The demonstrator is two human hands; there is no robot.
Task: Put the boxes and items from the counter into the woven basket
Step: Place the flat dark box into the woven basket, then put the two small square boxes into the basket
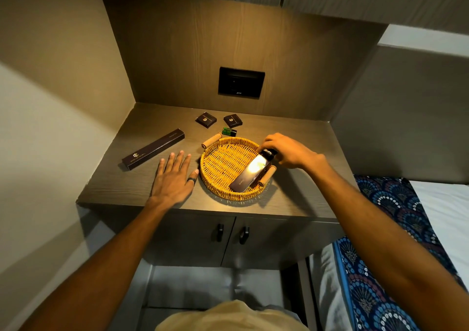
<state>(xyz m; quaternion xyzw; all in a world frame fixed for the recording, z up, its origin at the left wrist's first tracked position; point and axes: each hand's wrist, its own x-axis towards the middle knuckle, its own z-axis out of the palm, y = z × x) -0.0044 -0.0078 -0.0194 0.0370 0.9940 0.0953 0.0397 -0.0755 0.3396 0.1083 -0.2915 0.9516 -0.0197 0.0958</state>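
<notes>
A round woven basket point(223, 164) with two wooden handles sits on the counter point(121, 180). My right hand point(286, 150) grips the far end of a long dark box point(250, 174) that lies slanted inside the basket's right side, its near end on the rim. My left hand point(173, 175) rests flat on the counter with fingers spread, its thumb touching the basket's left rim. Another long dark box point(153, 149) lies to the left. Two small dark boxes point(206, 120) point(233, 120) and a small green bottle point(229, 131) lie behind the basket.
The counter sits in a wooden niche with a black socket panel point(241, 83) on the back wall. Two cabinet doors with black handles point(232, 234) are below. A bed with a blue patterned cover point(396, 229) stands on the right.
</notes>
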